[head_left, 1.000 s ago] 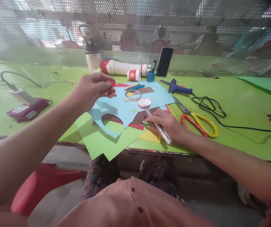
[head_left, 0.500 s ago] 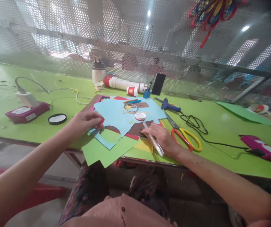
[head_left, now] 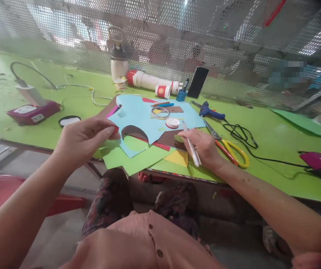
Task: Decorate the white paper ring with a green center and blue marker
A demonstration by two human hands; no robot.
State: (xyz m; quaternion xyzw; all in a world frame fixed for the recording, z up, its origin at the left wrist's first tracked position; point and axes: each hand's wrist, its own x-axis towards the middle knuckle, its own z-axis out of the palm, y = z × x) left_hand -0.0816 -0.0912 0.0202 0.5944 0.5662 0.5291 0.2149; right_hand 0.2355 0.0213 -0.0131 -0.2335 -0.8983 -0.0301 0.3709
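Small red piece [head_left: 116, 129] pinched in the left hand [head_left: 89, 138]; pen [head_left: 191, 144] held in the right hand [head_left: 204, 146].
The red piece is held between thumb and fingertips at the left side of the blue paper [head_left: 139, 112]; whether the paper is also gripped is not made plain. It appears light and would be best taken by its rim. The pen, probably stiff and slightly slick, would be best gripped low on its barrel. The paper, thin and easily torn around its cut-out, should be steadied on its wide part. Beyond the pen's tip, 1 round white disc [head_left: 172, 123] is seen; 1 pair of scissors [head_left: 227, 152] is placed beside the right hand.
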